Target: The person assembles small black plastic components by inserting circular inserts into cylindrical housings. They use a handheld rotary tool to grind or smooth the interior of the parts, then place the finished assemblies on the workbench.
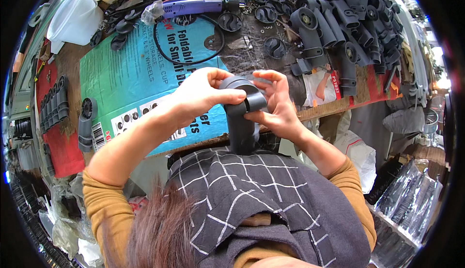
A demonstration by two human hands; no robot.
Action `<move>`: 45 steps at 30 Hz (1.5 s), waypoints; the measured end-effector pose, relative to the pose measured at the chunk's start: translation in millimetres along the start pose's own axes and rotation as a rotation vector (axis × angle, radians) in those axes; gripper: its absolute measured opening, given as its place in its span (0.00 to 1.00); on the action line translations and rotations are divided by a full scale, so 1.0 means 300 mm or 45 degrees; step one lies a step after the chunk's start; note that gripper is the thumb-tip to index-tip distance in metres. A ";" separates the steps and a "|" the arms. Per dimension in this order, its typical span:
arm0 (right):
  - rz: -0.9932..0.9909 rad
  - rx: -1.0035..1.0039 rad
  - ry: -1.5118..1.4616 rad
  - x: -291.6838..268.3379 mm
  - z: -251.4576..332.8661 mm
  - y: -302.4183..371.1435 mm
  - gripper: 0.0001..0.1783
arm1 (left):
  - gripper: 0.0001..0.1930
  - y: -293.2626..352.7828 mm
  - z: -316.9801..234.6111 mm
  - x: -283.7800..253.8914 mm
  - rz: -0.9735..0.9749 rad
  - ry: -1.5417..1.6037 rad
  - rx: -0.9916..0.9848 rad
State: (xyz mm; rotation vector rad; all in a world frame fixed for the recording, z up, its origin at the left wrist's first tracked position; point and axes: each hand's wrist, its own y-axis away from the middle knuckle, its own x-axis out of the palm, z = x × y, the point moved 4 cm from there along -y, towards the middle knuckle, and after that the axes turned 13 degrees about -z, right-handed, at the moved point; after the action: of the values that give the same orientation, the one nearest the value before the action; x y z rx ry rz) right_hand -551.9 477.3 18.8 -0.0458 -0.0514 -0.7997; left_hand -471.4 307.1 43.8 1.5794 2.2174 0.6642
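A dark grey plastic joint piece point(240, 131), with a round head and a thick tubular stem pointing down toward my apron, is held up in front of me at the table's near edge. My left hand point(206, 93) is closed on the round head, thumb across its face. From the other side, my right hand point(279, 104) pinches the head's right edge between thumb and fingers. A greyish, partly see-through patch shows by the right fingertips, and I cannot make out what it is. The fingers hide part of the head.
A flattened blue-green printed carton point(121, 81) covers the table's middle. On it lies a purple corded power tool point(191, 7). Similar dark joint pieces point(334, 25) are heaped at the right. Round black caps point(275, 48) lie between. A white bucket point(76, 18) stands far left; one joint piece point(87, 122) stands nearer.
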 end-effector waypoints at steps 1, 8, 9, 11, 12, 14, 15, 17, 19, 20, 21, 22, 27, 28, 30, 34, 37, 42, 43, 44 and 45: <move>0.008 0.411 -0.180 0.009 -0.016 0.005 0.49 | 0.34 0.024 -0.006 0.000 -0.026 0.035 0.059; 0.237 0.682 -0.343 0.062 0.070 0.039 0.42 | 0.29 0.144 -0.022 -0.010 -0.027 0.064 0.392; 0.238 0.595 -0.311 0.065 0.083 0.036 0.37 | 0.29 0.153 -0.027 -0.009 -0.023 0.084 0.467; 0.252 0.375 -0.055 0.073 0.105 0.028 0.31 | 0.28 0.166 -0.036 -0.004 -0.127 -0.102 0.665; 0.233 0.288 0.077 0.074 0.117 0.026 0.28 | 0.28 0.176 -0.041 0.007 -0.220 -0.326 0.833; 0.221 0.164 0.361 0.084 0.136 0.028 0.21 | 0.28 0.186 -0.039 0.027 -0.430 -0.549 1.024; 0.200 0.153 0.373 0.085 0.148 0.029 0.21 | 0.27 0.176 -0.040 0.027 -0.486 -0.506 1.075; 0.168 0.069 0.434 0.086 0.165 0.020 0.20 | 0.27 0.149 -0.031 0.024 -0.505 -0.467 1.140; 0.102 0.054 0.760 0.077 0.149 -0.006 0.21 | 0.25 0.106 -0.024 0.005 -0.494 -0.390 1.254; 0.085 -0.060 0.856 0.074 0.147 -0.020 0.21 | 0.24 0.074 -0.012 -0.010 -0.421 -0.385 1.221; -0.060 -0.604 1.166 0.104 0.152 -0.045 0.24 | 0.25 0.054 -0.012 -0.022 -0.513 -0.523 1.370; -0.102 -0.902 1.354 0.118 0.143 -0.060 0.22 | 0.26 0.040 -0.006 -0.030 -0.608 -0.651 1.518; -0.394 -1.293 2.045 0.233 -0.019 -0.027 0.14 | 0.45 0.023 0.175 0.001 -0.550 -0.199 0.778; -0.489 -1.409 2.123 0.259 -0.031 0.008 0.15 | 0.45 0.032 0.178 0.025 -0.620 -0.247 0.939; -0.376 -1.186 2.003 0.256 -0.050 0.028 0.16 | 0.41 0.000 0.183 0.049 -0.753 -0.200 0.996; -0.249 -0.941 1.561 0.195 0.002 0.025 0.17 | 0.28 -0.085 0.150 0.058 -0.842 -0.161 1.108; -0.267 -0.713 1.106 0.113 0.050 -0.034 0.17 | 0.26 -0.094 0.142 0.048 -0.865 -0.309 1.130; -0.062 0.502 0.386 0.028 -0.065 -0.185 0.17 | 0.28 -0.087 0.148 0.042 -0.765 -0.314 1.049; -0.047 0.542 0.319 0.025 -0.077 -0.196 0.16 | 0.28 -0.087 0.142 0.041 -0.765 -0.315 1.080; -0.021 0.616 0.279 0.021 -0.088 -0.199 0.15 | 0.28 -0.092 0.136 0.040 -0.755 -0.361 1.089; -0.044 0.588 0.231 0.027 -0.095 -0.198 0.12 | 0.27 -0.095 0.133 0.043 -0.735 -0.366 1.063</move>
State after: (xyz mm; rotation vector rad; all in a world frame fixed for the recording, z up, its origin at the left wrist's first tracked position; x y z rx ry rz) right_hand -588.0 428.5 -7.8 0.4652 -0.0644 -0.8078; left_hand -477.1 318.5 -5.3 1.0797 2.6573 -0.6856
